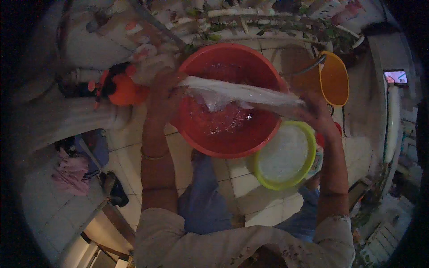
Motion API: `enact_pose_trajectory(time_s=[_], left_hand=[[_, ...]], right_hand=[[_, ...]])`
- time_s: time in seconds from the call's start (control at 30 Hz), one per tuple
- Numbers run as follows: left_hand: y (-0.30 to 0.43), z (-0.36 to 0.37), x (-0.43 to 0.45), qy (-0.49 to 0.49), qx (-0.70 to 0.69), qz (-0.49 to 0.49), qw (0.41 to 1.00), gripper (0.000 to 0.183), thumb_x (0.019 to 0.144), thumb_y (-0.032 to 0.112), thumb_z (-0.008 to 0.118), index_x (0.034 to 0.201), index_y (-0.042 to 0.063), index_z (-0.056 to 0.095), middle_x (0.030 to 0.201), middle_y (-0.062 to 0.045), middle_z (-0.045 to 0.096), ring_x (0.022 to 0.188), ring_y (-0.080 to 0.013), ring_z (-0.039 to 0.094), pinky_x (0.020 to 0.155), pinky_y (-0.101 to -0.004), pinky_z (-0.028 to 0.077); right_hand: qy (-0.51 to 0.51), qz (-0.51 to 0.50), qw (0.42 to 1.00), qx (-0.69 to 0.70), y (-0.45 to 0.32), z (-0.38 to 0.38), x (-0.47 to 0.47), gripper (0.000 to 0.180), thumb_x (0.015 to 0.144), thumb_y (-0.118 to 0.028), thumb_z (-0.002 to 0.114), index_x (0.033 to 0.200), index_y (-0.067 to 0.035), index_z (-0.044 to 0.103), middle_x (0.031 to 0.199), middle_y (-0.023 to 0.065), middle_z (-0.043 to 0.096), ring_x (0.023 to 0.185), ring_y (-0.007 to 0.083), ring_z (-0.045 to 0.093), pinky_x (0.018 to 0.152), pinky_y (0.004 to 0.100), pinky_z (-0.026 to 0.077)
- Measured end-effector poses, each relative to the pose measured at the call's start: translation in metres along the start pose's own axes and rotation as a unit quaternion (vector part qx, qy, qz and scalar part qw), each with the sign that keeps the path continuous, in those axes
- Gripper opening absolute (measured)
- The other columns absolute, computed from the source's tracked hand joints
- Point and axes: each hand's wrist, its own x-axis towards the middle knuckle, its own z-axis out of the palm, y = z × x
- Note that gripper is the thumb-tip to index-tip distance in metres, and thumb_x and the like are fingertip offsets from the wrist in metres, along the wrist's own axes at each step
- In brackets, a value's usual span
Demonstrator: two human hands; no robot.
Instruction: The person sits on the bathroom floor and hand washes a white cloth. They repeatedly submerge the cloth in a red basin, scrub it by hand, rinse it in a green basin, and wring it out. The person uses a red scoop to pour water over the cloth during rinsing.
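Note:
A long white piece of wet-looking cloth (241,91) is stretched across a large red plastic basin (231,152). My left hand (167,88), blurred and dim, grips its left end above the rim. The other end is in my right hand (315,110), past the basin's right side. A loose fold of the cloth hangs down near the middle. Bright glints and ripples show on water (228,124) inside the basin. Below my right hand stands a yellow-green round basin (259,177) with something whitish in it; I cannot tell whether that is liquid or fabric.
An orange-yellow bucket (336,80) stands at the right. At the left is an orange-and-black object (122,89), too blurred to name. Plants (214,28) line the far side. Pink cloth (72,172) lies lower left, near a dark shoe (115,189). A lit screen (395,77) sits far right.

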Motion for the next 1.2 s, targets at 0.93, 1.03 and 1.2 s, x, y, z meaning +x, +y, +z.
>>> enact_pose_trajectory(time_s=[0.93, 1.03, 1.2], left_hand=[[0.016, 0.096, -0.013, 0.036, -0.529, -0.507, 0.680, 0.031, 0.083, 0.031, 0.061, 0.106, 0.012, 0.054, 0.095, -0.004, 0.055, 0.084, -0.0167, 0.052, 0.076, -0.0310, 0.044], [0.002, 0.141, -0.058, 0.023, -0.581, -0.582, 0.568, 0.022, 0.087, 0.033, 0.054, 0.093, 0.012, 0.056, 0.094, -0.006, 0.057, 0.084, -0.0219, 0.055, 0.072, -0.0333, 0.048], [-0.003, 0.181, -0.106, -0.103, -0.569, -0.661, 0.478, 0.064, 0.078, 0.056, 0.052, 0.124, 0.014, 0.038, 0.122, -0.015, 0.040, 0.108, -0.0343, 0.041, 0.086, -0.0548, 0.040]], right_hand=[[-0.112, 0.150, 0.935, -0.301, 0.124, 0.272, 0.053, 0.032, 0.081, -0.022, 0.053, 0.112, -0.016, 0.056, 0.125, 0.0135, 0.042, 0.106, 0.0371, 0.050, 0.088, 0.0557, 0.041], [-0.135, 0.168, 0.931, -0.296, 0.148, 0.269, 0.062, 0.035, 0.082, -0.022, 0.053, 0.115, -0.011, 0.053, 0.120, 0.0144, 0.046, 0.102, 0.0334, 0.052, 0.085, 0.0503, 0.043], [-0.027, 0.203, 0.978, -0.046, 0.125, 0.229, 0.077, 0.041, 0.084, -0.023, 0.054, 0.120, -0.003, 0.048, 0.112, 0.0158, 0.053, 0.096, 0.0273, 0.054, 0.081, 0.0412, 0.046]])
